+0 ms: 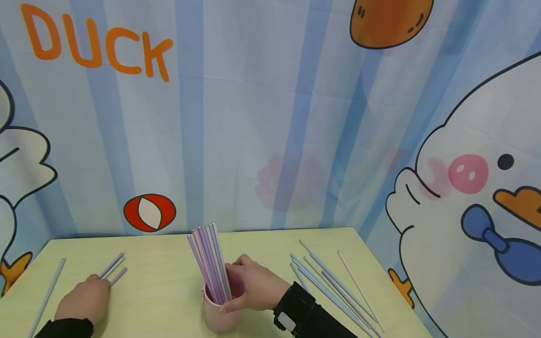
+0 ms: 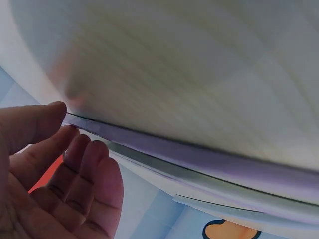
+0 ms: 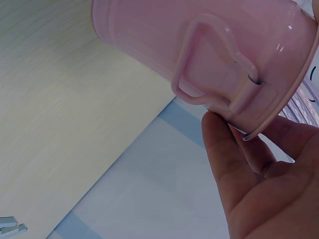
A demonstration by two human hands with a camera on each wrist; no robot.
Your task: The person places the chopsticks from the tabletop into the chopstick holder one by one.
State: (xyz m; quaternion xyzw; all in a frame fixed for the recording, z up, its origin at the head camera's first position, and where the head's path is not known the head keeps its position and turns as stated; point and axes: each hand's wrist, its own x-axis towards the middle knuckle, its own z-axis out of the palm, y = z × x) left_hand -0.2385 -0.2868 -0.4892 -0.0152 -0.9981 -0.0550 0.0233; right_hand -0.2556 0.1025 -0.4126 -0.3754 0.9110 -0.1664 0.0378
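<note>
My left hand (image 1: 84,298) is low over the left part of the table. In the left wrist view its thumb and forefinger pinch the end of a purple straw (image 2: 199,151), and a grey-green straw (image 2: 174,165) runs alongside. My right hand (image 1: 255,286) grips the rim of a pink mug (image 1: 220,320) from the right, thumb on its outer wall. A bundle of several purple and white straws (image 1: 211,265) stands upright in the mug, leaning slightly left. The mug's handle (image 3: 187,64) shows in the right wrist view.
At the far left lies a single pale blue straw (image 1: 48,295). Several blue, purple and pinkish straws (image 1: 334,291) lie scattered right of the mug, partly behind the right forearm. A printed curtain (image 1: 236,141) hangs behind the pale wooden table (image 1: 160,291).
</note>
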